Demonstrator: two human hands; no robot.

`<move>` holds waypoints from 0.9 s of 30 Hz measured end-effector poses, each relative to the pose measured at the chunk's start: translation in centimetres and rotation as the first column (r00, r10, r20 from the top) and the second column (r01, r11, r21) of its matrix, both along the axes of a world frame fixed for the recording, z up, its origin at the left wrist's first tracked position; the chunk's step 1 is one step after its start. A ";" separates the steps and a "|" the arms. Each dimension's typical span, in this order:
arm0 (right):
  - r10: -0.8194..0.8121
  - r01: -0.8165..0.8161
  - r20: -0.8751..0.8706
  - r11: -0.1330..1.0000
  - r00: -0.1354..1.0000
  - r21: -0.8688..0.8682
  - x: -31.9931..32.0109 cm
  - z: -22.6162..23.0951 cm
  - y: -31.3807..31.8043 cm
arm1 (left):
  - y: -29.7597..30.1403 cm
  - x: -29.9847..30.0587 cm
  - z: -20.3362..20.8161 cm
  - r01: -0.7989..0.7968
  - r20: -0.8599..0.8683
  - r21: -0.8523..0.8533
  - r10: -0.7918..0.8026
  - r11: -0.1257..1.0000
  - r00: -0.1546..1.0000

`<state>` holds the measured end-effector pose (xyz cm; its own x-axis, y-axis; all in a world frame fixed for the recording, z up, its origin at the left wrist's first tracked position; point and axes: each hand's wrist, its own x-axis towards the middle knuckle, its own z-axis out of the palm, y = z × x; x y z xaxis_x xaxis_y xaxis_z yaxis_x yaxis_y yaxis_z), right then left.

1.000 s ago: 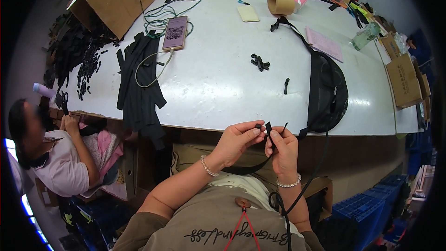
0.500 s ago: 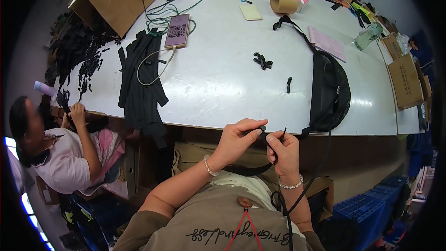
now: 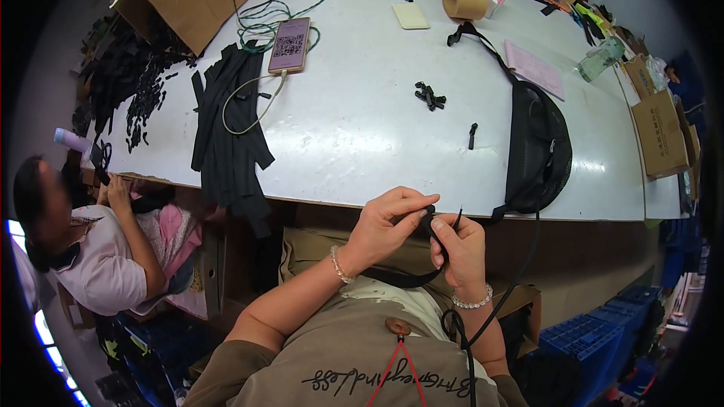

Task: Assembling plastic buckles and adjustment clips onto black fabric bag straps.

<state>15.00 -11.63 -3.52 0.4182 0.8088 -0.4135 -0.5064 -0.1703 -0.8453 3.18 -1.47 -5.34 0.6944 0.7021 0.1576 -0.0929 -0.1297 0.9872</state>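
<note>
At the table's near edge, my two hands come close together around a black webbing strap point(image 3: 411, 279). My left hand point(image 3: 385, 227) pinches a small black piece point(image 3: 431, 211) between thumb and forefinger; its exact kind is hard to make out. Closed on the strap is my right hand point(image 3: 461, 247), with a thin pointed black end rising above its fingers. The strap's lower part loops down in front of my shirt. To the right lies a black mesh waist bag point(image 3: 539, 147). Beyond my hands are a single small black fitting point(image 3: 473, 136) and a small pile of black fittings point(image 3: 430, 96).
Black straps point(image 3: 230, 120) hang over the table edge at left, beside a phone point(image 3: 289, 45) on a cable. A cardboard box point(image 3: 188, 4), tape roll point(image 3: 464, 0) and bottle point(image 3: 599, 60) stand farther off. A co-worker point(image 3: 105, 256) sits at left; a black cord point(image 3: 513, 294) hangs right.
My hands stay almost in place, with the right fingers shifting slightly on the strap. At left, the co-worker's hands have moved a little lower and toward the left.
</note>
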 end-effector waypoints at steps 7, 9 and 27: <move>0.019 -0.017 -0.058 0.999 0.998 0.039 0.0 -0.1 0.0 | -0.2 -0.1 -0.3 0.072 0.030 -0.112 -0.069 0.991 0.997; 0.007 0.000 -0.101 0.997 0.995 0.077 -0.2 0.0 0.0 | -0.4 0.0 -0.6 0.068 0.066 -0.095 -0.061 0.993 0.996; -0.014 0.026 -0.076 0.989 0.997 0.148 -0.5 0.5 -0.1 | -1.1 0.3 0.7 0.053 0.058 -0.073 -0.048 0.996 0.997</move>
<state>14.49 -11.71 -2.99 0.4072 0.8555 -0.3198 -0.5713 -0.0346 -0.8200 3.49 -2.58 -4.69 0.7208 0.6776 0.1455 -0.1526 -0.0497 0.9870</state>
